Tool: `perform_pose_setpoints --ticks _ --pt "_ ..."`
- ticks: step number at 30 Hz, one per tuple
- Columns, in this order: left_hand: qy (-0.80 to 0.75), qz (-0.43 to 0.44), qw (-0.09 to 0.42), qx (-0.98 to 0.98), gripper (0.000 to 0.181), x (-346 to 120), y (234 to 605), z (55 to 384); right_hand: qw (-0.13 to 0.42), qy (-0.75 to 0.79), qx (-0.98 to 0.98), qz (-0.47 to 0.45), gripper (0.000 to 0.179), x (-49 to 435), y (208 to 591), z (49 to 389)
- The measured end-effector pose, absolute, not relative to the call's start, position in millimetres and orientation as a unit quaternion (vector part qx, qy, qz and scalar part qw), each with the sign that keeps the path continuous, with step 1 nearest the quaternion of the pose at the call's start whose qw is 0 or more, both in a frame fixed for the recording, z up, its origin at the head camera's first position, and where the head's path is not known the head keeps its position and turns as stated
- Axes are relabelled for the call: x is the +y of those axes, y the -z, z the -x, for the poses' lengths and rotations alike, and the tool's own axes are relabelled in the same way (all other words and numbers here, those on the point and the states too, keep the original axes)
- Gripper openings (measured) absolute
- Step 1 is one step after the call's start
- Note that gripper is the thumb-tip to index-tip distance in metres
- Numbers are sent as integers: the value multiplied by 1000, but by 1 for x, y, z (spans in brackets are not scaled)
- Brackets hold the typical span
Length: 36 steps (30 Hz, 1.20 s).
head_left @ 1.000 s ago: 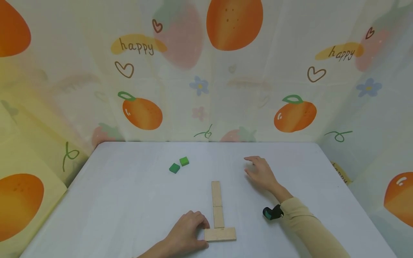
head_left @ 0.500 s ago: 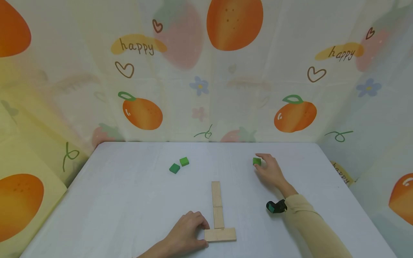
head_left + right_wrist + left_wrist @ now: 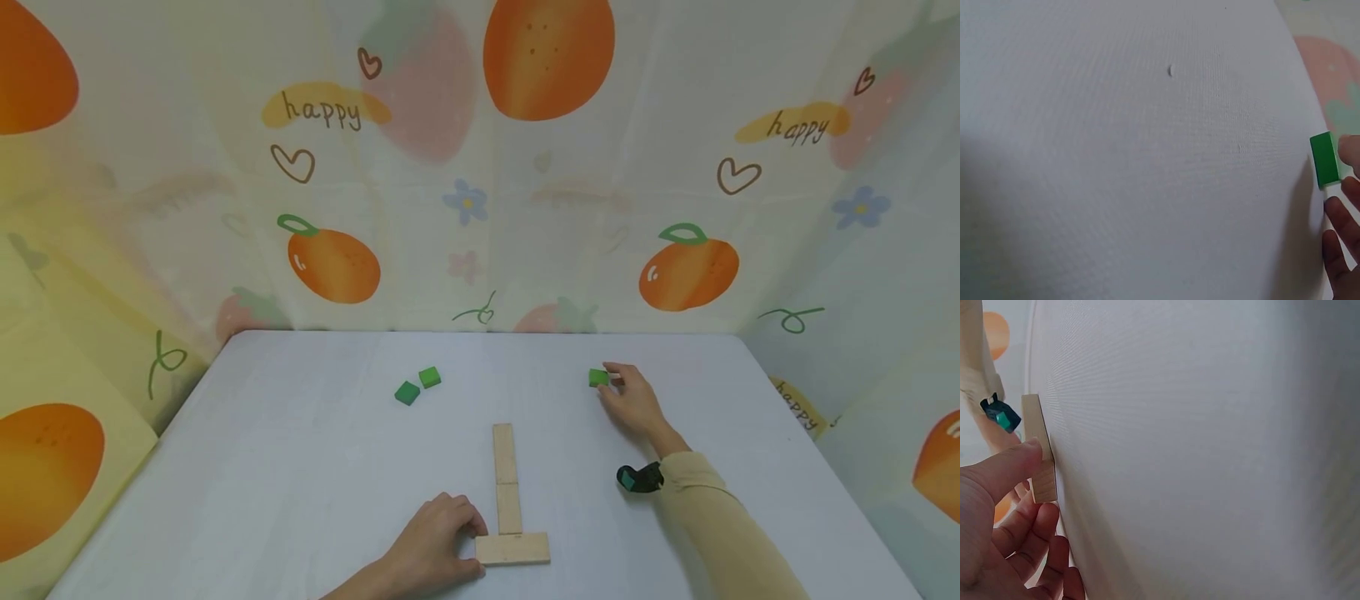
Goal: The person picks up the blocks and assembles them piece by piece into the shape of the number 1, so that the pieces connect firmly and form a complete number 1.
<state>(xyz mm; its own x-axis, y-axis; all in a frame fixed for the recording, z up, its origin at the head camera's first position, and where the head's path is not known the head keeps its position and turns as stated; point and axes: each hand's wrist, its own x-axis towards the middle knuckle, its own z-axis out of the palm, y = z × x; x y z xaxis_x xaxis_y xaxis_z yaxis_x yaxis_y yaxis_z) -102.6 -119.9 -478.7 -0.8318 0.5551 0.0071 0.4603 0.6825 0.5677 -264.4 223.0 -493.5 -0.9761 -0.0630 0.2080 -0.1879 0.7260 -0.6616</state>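
My left hand [image 3: 433, 546] pinches the left end of a flat wooden block [image 3: 513, 549] lying crosswise near the front. In the left wrist view the thumb sits on one edge of this wooden block [image 3: 1042, 481], and the fingertips are at its other edge. Two more wooden blocks, a nearer one [image 3: 508, 508] and a farther one [image 3: 505, 452], run end to end away from its middle. At the back right my right hand [image 3: 632, 404] is beside a small green block [image 3: 597, 377], thumb and forefinger spread. The right wrist view shows the thumb slightly apart from this green block [image 3: 1325, 159].
Two other small green blocks, one darker [image 3: 407, 392] and one lighter [image 3: 430, 377], lie at the back left of the white table [image 3: 300, 467]. A patterned cloth [image 3: 570, 250] rises behind the table's back edge. A black wrist device [image 3: 639, 478] hangs at the right sleeve.
The right hand has shifted to the right, bringing the green block into view, then drawn its fingers slightly back from it. The left hand and wooden blocks stay put.
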Motion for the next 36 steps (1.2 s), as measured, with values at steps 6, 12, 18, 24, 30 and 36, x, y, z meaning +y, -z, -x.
perform_pose_setpoints --ticks 6,12,18,24,30,36 --pt "-285 -276 80 915 31 -120 480 102 80 -362 -927 -56 45 224 494 266" --pt "-288 -272 82 915 31 -120 479 101 79 -355 -930 -51 46 225 497 270" --pt "-291 -271 86 913 31 -120 478 101 84 -343 -934 -44 44 223 498 270" --pt "-291 -274 88 912 31 -120 479 102 95 -328 -939 -38 42 223 501 272" --pt "-293 -273 90 912 31 -120 480 103 105 -323 -940 -33 41 223 503 274" --pt "-295 -279 83 910 31 -122 479 102 109 -318 -941 -31 39 221 504 274"
